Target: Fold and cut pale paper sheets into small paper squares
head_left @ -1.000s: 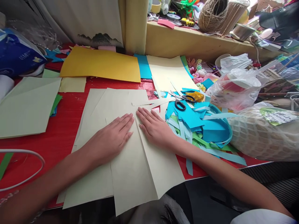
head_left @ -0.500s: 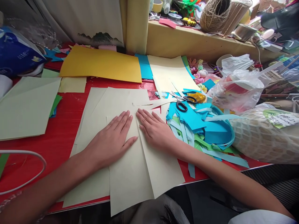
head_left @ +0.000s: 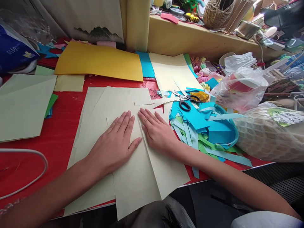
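Observation:
Both my hands lie flat on a pale cream sheet of paper [head_left: 135, 180] that overhangs the front edge of the red table [head_left: 61, 133]. My left hand [head_left: 114, 142] presses the sheet with fingers stretched out, thumb spread to the right. Beside it, my right hand [head_left: 156, 131] also rests flat, fingers together and pointing up-left along a fold line. More cream sheets [head_left: 99, 107] lie under the top one. Neither hand holds anything.
A heap of blue and green paper scraps [head_left: 201, 129] lies right of my hands, with black-handled scissors [head_left: 184, 103] on it. An orange sheet [head_left: 99, 61] and a cream sheet [head_left: 171, 71] lie at the back. Plastic bags [head_left: 239, 84] crowd the right; a white cable [head_left: 28, 180] curves at left.
My left thumb has spread out to the right. The hands stay on the sheet, which has shifted only slightly with the view.

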Available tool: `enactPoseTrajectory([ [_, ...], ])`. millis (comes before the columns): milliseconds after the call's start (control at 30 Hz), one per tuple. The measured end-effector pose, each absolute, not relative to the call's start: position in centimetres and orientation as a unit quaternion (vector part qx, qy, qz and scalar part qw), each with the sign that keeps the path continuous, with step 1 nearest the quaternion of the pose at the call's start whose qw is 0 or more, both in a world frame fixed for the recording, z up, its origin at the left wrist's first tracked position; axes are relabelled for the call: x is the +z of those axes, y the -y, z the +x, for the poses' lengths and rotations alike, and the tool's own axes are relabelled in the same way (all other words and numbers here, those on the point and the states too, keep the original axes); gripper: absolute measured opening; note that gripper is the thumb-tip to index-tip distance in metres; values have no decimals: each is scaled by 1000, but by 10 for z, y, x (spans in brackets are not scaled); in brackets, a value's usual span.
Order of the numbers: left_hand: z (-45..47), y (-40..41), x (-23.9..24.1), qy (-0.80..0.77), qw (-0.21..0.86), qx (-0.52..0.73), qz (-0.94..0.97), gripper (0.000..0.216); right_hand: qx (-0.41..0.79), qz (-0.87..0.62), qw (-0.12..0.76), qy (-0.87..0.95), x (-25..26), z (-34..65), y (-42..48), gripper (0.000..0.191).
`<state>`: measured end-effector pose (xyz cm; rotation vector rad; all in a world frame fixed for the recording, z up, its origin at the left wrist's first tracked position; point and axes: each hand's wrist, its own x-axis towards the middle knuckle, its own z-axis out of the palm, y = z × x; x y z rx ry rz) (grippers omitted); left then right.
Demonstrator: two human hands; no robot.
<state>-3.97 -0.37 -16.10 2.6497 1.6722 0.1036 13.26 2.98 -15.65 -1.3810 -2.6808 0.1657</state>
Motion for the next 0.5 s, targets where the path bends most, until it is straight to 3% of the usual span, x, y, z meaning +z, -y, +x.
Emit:
enactPoseTrajectory([
  [233, -40, -1, -153, -532, 40, 39, 845, 71, 49, -460, 61, 885, -157, 132, -29, 53],
  [500, -46, -57, -121, -599, 98, 47, 793, 39, 48, -459, 57, 885, -157, 133, -29, 53],
])
